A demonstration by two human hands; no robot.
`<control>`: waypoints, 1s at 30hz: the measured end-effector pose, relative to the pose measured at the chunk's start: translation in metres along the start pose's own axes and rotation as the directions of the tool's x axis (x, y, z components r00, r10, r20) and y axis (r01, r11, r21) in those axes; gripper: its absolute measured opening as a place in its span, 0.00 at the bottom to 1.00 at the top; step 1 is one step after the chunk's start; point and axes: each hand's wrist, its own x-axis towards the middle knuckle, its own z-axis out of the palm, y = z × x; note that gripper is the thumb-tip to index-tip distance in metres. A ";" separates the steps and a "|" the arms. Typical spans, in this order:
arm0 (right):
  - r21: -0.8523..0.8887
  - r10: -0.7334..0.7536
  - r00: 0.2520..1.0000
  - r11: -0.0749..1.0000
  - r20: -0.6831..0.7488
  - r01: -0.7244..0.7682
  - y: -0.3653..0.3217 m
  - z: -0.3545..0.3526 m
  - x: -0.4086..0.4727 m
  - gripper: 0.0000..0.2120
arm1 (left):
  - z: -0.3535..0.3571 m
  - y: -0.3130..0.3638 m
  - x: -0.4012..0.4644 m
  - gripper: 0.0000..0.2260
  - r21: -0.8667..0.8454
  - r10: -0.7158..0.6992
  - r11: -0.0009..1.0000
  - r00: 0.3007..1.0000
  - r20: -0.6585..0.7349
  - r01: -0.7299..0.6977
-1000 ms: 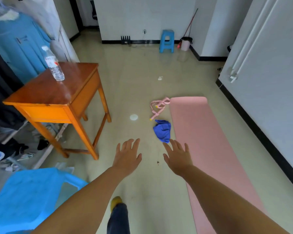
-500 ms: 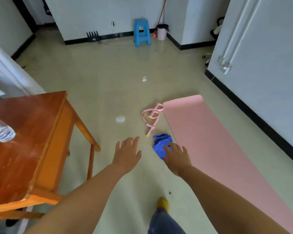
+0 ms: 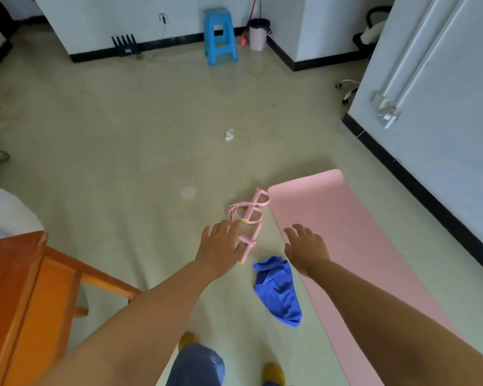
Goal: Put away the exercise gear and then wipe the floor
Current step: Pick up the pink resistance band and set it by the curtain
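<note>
Mat [image 3: 343, 232], pink and unrolled, runs from the middle of the frame down toward the lower right in my head view, flat on the floor [image 3: 123, 135]. Just beside its upper left corner I see a pink resistance band [image 3: 248, 215] with loops and bars, lying on the floor and touching or nearly touching the mat's edge; I cannot tell which. Below the band, a crumpled blue cloth [image 3: 279, 293] lies against the mat's left edge at lower centre.

Both arms reach forward from the bottom of the frame. I see the left hand [image 3: 221, 249] at centre, fingers spread and straight, palm down, holding nothing; it overlaps the lower bar of the band in the picture, but I cannot tell whether it touches it. The right hand [image 3: 307, 249] sits just right of centre, fingers wide and relaxed, empty, over the mat's left edge and above the cloth.

At lower left an orange wooden table [image 3: 25, 302] fills the corner. At the top centre a blue stool [image 3: 219, 37] stands against the white wall, with a pink bin [image 3: 258, 34] just to its right. A small white scrap [image 3: 229, 135] lies on the floor in the upper middle. At the bottom centre I see a jeans leg and two yellow shoes [image 3: 273, 373].
</note>
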 end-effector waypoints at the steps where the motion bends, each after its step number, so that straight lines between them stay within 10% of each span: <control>1: 0.008 0.010 1.000 1.000 0.010 -0.010 -0.005 -0.001 0.019 0.21 | -0.001 -0.014 0.022 0.26 0.003 0.009 1.000 1.000 0.005 -0.009; 18: 0.382 0.550 0.742 0.637 0.383 -0.669 -0.080 0.025 0.283 0.22 | -0.024 -0.185 0.382 0.26 0.074 0.455 0.861 0.827 0.329 -0.503; 30: 0.319 0.525 0.531 0.443 0.665 -0.838 -0.031 0.206 0.429 0.26 | 0.188 -0.179 0.582 0.26 0.032 0.493 0.761 0.609 0.621 -0.649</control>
